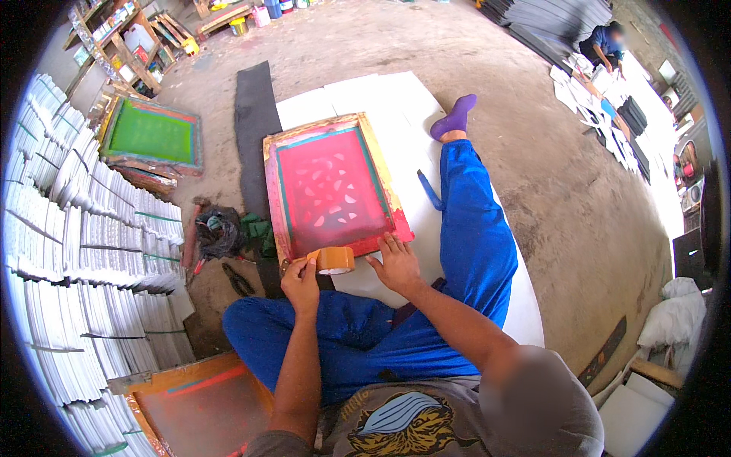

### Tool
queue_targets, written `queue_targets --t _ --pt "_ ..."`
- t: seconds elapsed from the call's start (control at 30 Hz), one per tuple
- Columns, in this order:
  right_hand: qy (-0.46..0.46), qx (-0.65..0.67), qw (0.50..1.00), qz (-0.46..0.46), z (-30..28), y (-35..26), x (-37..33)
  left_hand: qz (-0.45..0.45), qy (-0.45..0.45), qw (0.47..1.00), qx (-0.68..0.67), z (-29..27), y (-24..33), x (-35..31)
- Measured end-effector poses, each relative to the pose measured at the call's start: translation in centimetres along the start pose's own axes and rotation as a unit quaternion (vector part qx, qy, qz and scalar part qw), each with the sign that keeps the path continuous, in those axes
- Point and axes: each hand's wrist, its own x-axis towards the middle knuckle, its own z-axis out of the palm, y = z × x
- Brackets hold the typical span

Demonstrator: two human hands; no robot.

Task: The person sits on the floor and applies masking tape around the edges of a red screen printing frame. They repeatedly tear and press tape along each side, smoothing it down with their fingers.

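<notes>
Grey shirt point(468, 396) nearest. Your left hand point(301, 286) pinches orange tape roll point(339, 260), just to its right, at near edge of pink screen point(327, 186); right hand point(397, 266), fingers apart, on near-right corner. Screen's long axis runs away from you.

Glossy plastic gleaming on the round orange-brown roll of tape point(343, 257)! Rough, paint-smeared wood on the rectangular frame point(324, 127); smooth sheen across its pink mesh panel point(327, 179). Smooth, papery white flat sheets point(400, 99), soft blue cloth trousers point(476, 228), rough matt grey-brown floor point(548, 167).
</notes>
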Motion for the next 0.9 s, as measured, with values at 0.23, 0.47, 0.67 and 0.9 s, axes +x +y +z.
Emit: queue_targets --t 0.23,0.47,0.67,0.9 --pt "0.102 -0.016 0.990 0.093 1.7 3.2 2.4 -0.015 -0.015 1.000 0.005 -0.4 0.0 -0.5" --pt "0.122 -0.039 0.988 0.083 1.6 3.1 2.3 0.003 -0.024 1.000 -0.012 0.2 -0.1 -0.7" --pt "0.151 0.180 0.962 -0.138 1.2 0.8 0.2 -0.011 -0.028 0.999 -0.038 0.6 -1.1 -0.8" --pt "0.098 0.327 0.926 -0.159 -0.4 -2.6 -0.3 -0.239 -0.081 0.943 -0.219 0.0 -1.7 -0.8"
